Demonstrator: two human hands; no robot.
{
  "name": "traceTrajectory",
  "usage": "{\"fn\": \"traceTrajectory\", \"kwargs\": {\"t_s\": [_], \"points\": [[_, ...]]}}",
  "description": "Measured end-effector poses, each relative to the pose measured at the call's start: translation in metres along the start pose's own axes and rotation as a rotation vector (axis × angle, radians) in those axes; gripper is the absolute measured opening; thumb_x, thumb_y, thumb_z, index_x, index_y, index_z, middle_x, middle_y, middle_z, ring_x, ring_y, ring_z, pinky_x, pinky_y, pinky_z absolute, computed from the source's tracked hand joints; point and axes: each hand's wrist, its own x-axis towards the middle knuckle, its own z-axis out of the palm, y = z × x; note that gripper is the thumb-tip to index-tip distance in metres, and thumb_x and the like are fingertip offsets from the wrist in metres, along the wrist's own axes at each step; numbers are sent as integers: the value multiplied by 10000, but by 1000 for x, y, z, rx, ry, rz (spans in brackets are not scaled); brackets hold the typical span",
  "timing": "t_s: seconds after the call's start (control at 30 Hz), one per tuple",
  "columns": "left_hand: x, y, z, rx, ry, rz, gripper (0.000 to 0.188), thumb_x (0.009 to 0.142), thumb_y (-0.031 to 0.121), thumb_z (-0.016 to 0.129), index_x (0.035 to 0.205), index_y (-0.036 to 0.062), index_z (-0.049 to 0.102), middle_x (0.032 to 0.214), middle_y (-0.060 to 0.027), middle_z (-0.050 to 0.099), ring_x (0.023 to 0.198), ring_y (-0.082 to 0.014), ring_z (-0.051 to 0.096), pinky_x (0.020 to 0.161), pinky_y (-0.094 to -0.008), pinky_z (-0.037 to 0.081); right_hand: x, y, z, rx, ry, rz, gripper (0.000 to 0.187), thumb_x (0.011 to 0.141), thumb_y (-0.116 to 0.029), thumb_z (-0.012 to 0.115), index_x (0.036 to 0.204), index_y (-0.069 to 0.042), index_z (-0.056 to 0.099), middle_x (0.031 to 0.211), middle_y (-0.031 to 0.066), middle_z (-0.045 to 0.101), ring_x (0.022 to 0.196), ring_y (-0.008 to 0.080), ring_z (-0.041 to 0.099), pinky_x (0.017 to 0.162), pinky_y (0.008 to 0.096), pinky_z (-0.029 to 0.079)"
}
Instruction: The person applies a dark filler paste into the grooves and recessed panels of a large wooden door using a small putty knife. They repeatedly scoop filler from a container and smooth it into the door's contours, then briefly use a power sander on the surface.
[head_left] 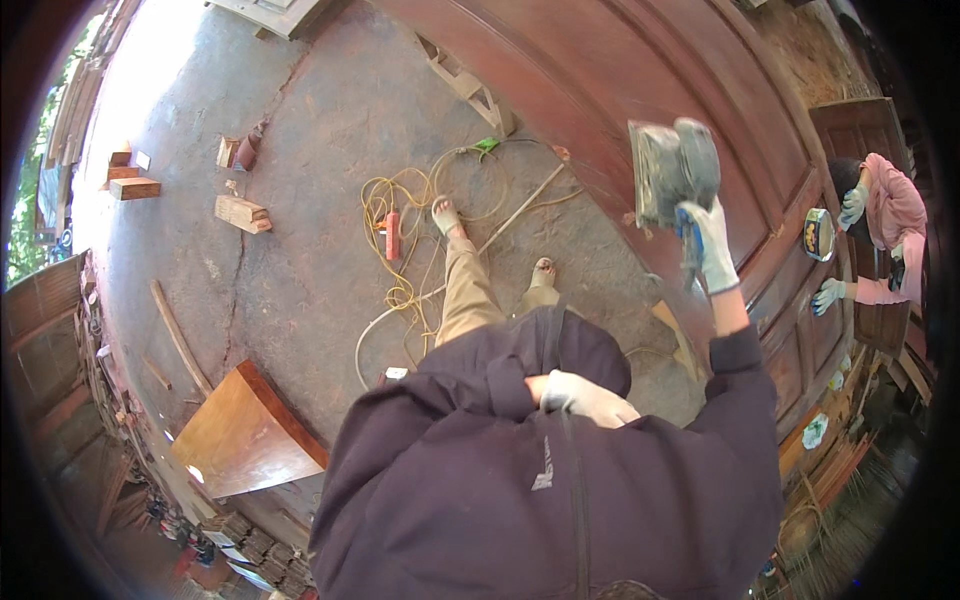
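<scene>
My right hand (715,245), in a white and blue work glove, is closed round the handle of a dusty power sander (675,178). The sander is over a large reddish-brown panelled wooden door (690,70); I cannot tell whether its pad touches the wood. My left hand (590,398), also gloved, lies flat across the front of my dark jacket, fingers toward the right. Its fingertips are partly hidden against the cloth.
Across the door, a co-worker in pink sleeves (890,205) has gloved hands at its edge, beside a round tin (818,235). Yellow cord (400,290), a red cylinder (392,235) and a pale hose lie by my feet. Wood blocks (242,213) and a curved wooden panel (250,435) are left.
</scene>
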Motion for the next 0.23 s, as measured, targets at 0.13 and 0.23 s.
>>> {"fn": "traceTrajectory", "kwargs": {"t_s": [0.13,0.23], "points": [[-41,45,-38,21,-102,-60,523,1013,364,469,1279,-84,516,1355,-248,547,1249,-363,509,1074,-414,378,77,-25,69,-184,-67,-307,655,785,-199,776,1356,-19,509,1127,124,687,904,190,672,760,329,552],[-92,131,-60,145,52,-318,536,983,399,532,1353,12,513,1389,-204,541,1311,-348,477,1112,-406,362,101,-69,138,-395,-106,-125,815,747,-294,846,1427,-62,462,1225,134,669,1038,209,659,869,343,545]]}}
